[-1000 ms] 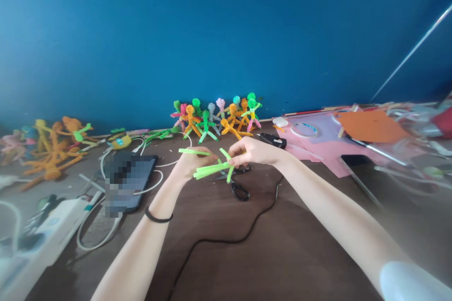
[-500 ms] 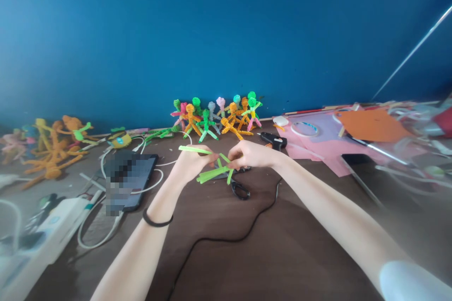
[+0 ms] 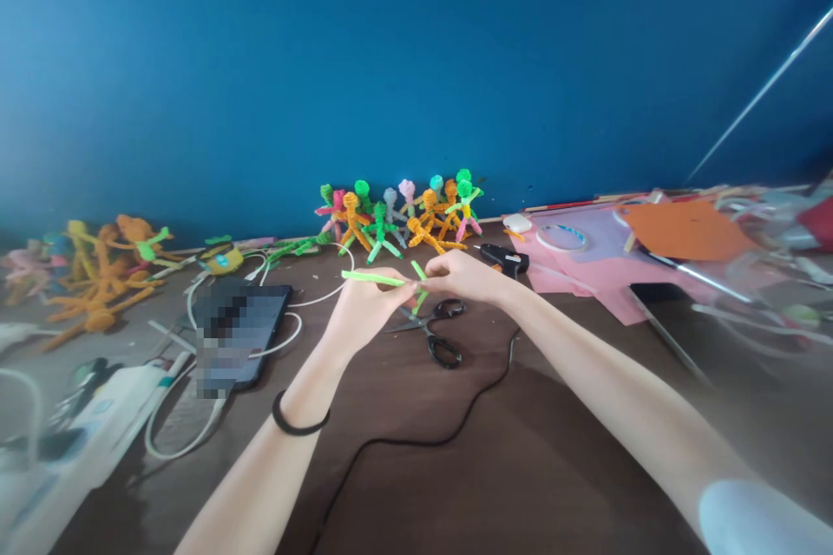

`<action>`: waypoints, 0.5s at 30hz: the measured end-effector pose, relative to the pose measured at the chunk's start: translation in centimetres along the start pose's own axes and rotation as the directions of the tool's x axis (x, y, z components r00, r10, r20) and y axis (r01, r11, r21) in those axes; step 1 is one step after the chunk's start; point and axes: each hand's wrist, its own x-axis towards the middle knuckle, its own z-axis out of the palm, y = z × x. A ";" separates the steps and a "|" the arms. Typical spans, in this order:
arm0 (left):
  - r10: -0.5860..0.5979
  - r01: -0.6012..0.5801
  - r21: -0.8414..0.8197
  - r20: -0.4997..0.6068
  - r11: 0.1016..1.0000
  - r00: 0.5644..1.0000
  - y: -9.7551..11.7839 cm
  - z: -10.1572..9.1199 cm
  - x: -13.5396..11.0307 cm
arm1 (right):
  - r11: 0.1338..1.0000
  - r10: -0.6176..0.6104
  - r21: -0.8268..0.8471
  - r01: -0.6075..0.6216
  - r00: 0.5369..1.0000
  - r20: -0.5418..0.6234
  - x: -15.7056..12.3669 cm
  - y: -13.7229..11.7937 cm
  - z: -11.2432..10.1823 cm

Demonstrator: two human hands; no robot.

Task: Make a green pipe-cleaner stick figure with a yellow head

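Lime-green fuzzy pipe cleaners are held just above centre frame, over a dark brown wooden table. The left hand and right hand meet there, fingers of both closed in a pinch on the stems. One long stem juts toward the left, and short ends poke out between the fingertips. Judging by the row of finished multicoloured pipe-cleaner figures against the blue wall, the piece looks to be at an early stage: no coiled head, body or limbs show yet. Black-handled scissors lie just below the hands, and a black glue gun lies to their right. Orange pipe-cleaner figures sprawl at far left.
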 end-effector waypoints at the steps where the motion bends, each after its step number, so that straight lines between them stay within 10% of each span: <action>1: -0.004 0.004 -0.022 -0.019 1.000 1.000 -0.1 0.1 0.0 | 1.000 0.003 0.027 -0.002 0.999 -0.033 0.1 0.1 0.0; 15: -0.123 0.084 -0.336 -0.096 0.938 0.988 -0.8 0.2 0.8 | 0.913 0.098 0.409 -0.009 0.975 -0.198 0.3 -0.1 -0.5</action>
